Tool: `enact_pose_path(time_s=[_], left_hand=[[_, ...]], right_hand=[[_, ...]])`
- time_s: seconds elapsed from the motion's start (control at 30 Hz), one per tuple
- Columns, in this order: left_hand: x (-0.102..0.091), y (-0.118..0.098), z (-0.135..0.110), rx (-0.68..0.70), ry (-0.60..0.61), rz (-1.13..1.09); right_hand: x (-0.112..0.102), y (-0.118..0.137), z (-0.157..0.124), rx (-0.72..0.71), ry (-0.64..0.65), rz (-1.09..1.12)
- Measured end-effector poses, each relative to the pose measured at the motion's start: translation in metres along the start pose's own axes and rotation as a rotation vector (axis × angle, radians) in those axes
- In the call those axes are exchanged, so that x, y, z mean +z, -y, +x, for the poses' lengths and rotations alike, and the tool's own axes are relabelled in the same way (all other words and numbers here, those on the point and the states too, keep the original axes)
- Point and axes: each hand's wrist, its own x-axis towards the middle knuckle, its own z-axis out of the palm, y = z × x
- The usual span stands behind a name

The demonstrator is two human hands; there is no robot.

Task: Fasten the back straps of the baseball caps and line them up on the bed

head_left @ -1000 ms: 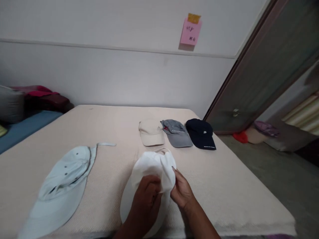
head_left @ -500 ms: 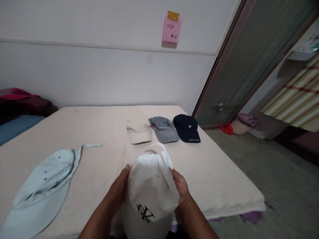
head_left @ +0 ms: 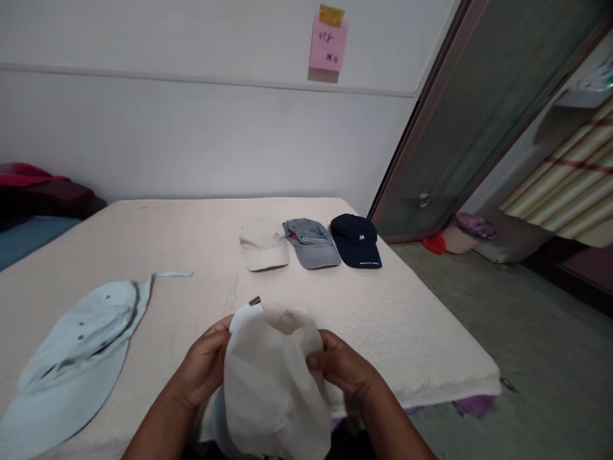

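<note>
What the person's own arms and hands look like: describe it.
The left hand and right hand are bare, with no gloves or rings visible. The left forearm and right forearm show no sleeve, watch or bracelet.

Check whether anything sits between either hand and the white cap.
Nothing visible does: the left hand and right hand hold the white cap directly, one at each side. The pale blue cap lies apart, off to the left.
</note>
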Motion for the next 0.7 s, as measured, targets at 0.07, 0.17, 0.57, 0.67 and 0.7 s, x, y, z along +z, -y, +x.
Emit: enact_pose_path(time_s=[0.07, 0.17, 0.57, 0.67, 0.7], left_hand=[[0.006, 0.002, -0.002, -0.020, -0.041, 0.003], [0.015, 0.008, -0.001, -0.051, -0.012, 0.112], [0.027, 0.035, 0.020, -0.056, -0.011, 0.207], [0.032, 0.038, 0.022, -0.037, 0.022, 0.199], [0.033, 0.039, 0.022, -0.033, 0.038, 0.200]], right_hand=[[-0.001, 0.007, 0.001, -0.058, -0.028, 0.032], [0.000, 0.016, 0.004, -0.165, -0.064, 0.036], [-0.012, 0.023, 0.010, -0.292, -0.240, -0.004], [-0.010, 0.021, 0.010, -0.192, -0.208, -0.103], [-0.009, 0.021, 0.010, -0.160, -0.200, -0.131]])
